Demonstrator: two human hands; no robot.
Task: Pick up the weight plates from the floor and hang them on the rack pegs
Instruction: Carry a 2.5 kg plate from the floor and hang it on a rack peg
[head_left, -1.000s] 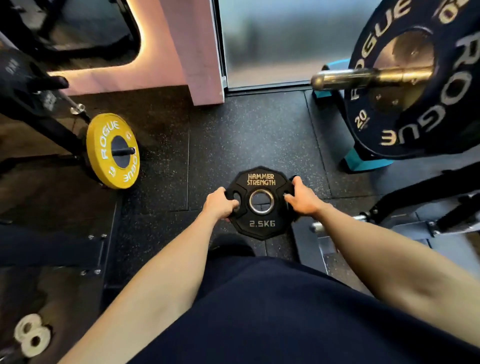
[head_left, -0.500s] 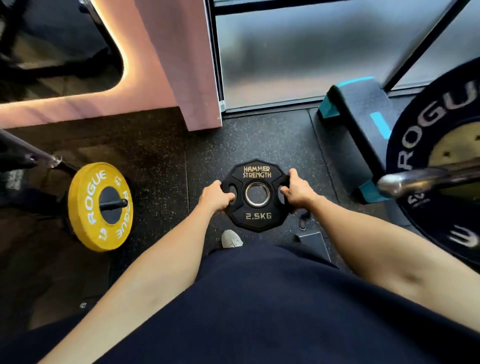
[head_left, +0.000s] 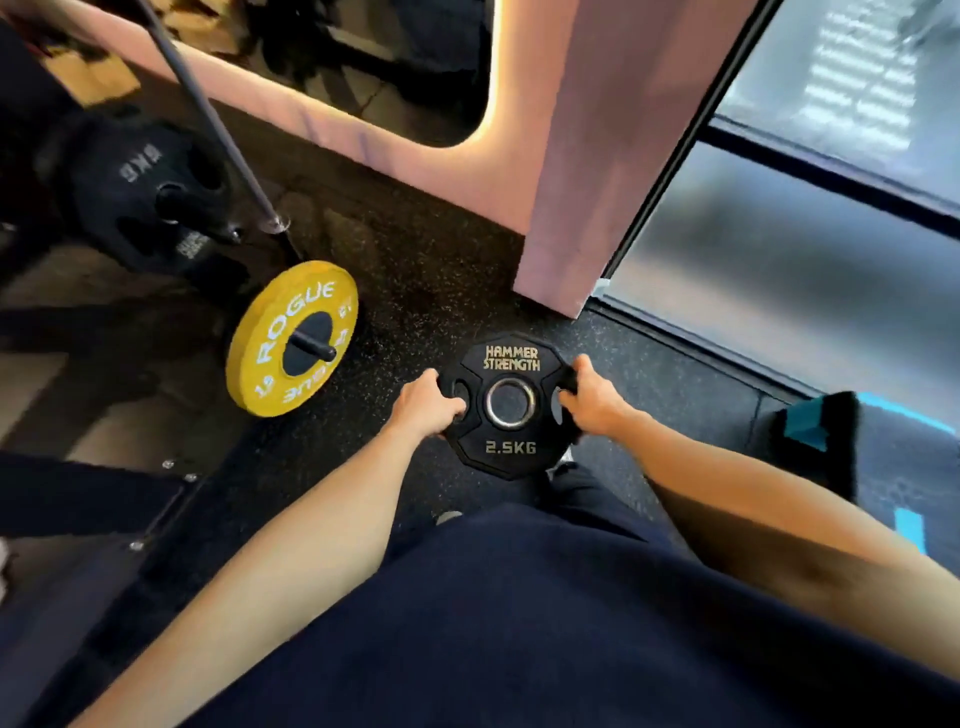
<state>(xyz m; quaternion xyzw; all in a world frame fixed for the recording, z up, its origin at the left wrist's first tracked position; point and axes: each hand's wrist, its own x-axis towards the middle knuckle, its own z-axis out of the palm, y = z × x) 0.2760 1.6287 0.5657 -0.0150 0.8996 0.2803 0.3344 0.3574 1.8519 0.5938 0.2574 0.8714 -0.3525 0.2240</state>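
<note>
The 2.5 kg plate (head_left: 510, 405) sits between both hands, the pegged plate (head_left: 291, 338) to its left.

A dark navy top (head_left: 545, 623) covers the torso. Both forearms are bare, no sleeves showing, and the hands wear no gloves or rings.

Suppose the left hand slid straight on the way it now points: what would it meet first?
The left hand is already gripping the black 2.5 kg plate by its side slot, so it meets that plate at once. Beyond lies the floor, though depth is unclear.
</note>
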